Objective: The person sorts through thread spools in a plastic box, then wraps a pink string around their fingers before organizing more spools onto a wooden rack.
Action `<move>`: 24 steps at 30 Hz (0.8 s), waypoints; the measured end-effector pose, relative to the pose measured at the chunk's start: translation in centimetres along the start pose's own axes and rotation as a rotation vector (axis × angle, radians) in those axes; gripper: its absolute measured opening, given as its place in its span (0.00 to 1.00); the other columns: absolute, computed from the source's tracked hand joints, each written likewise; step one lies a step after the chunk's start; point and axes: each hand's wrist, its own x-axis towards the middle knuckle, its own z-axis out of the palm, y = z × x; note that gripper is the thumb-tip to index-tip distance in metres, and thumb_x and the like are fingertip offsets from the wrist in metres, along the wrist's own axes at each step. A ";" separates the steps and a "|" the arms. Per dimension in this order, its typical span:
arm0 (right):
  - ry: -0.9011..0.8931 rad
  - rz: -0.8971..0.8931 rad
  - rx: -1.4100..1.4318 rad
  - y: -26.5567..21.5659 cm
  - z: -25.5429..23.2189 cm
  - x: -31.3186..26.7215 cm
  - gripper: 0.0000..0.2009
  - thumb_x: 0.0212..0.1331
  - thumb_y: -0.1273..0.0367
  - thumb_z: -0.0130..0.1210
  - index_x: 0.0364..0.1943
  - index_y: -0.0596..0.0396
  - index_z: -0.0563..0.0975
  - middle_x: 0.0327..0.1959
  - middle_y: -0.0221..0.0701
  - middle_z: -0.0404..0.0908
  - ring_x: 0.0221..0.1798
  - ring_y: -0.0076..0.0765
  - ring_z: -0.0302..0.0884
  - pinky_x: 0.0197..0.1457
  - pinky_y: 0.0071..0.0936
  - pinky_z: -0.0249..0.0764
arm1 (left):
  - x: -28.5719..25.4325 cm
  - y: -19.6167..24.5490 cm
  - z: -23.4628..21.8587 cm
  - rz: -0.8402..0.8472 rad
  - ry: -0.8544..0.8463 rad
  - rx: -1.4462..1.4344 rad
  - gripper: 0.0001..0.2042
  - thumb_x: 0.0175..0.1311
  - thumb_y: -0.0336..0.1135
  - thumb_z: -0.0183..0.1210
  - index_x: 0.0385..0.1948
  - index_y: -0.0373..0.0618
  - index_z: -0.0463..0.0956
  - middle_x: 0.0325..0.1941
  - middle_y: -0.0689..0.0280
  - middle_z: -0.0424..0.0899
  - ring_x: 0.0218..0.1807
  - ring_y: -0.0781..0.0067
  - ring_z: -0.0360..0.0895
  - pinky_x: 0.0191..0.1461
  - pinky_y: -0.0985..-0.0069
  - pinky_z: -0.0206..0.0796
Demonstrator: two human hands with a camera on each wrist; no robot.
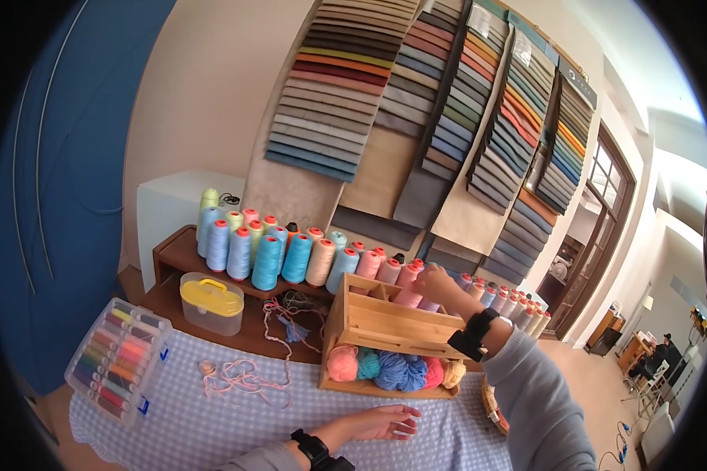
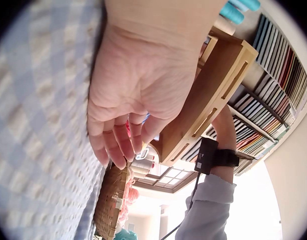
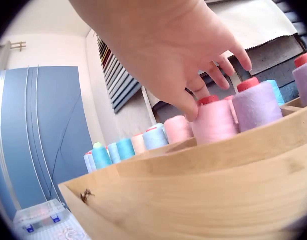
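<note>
My right hand (image 1: 441,289) reaches over the back of the wooden organizer (image 1: 393,323). In the right wrist view its fingers are spread; the thumb of this hand (image 3: 168,65) lies at the upper edge of a pink thread cone (image 3: 214,122), and the index fingertip is near its red top. Whether they press on it, I cannot tell. A lilac cone (image 3: 257,106) stands beside the pink one. My left hand (image 1: 379,424) rests on the checked cloth, in front of the yarn balls (image 1: 401,372) in the organizer's lower part. In the left wrist view this hand (image 2: 138,82) is empty, fingers loosely bent.
Many thread cones (image 1: 266,263) line the brown shelf (image 1: 169,255) behind the organizer. A yellow-lidded tub (image 1: 212,304), a clear case of spools (image 1: 120,359) and loose pink cord (image 1: 243,381) are at the left. A wicker basket (image 1: 493,408) lies right of the organizer.
</note>
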 end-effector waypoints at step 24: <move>0.102 0.336 0.322 4.8 1.6 0.7 0.15 0.39 0.77 0.51 0.38 0.55 0.75 0.28 0.39 0.79 0.36 0.44 0.76 0.40 0.33 0.71 | 0.4 -0.2 -0.3 -0.012 -0.002 0.018 0.17 0.64 0.37 0.48 0.52 0.43 0.61 0.42 0.65 0.71 0.50 0.72 0.69 0.57 0.72 0.63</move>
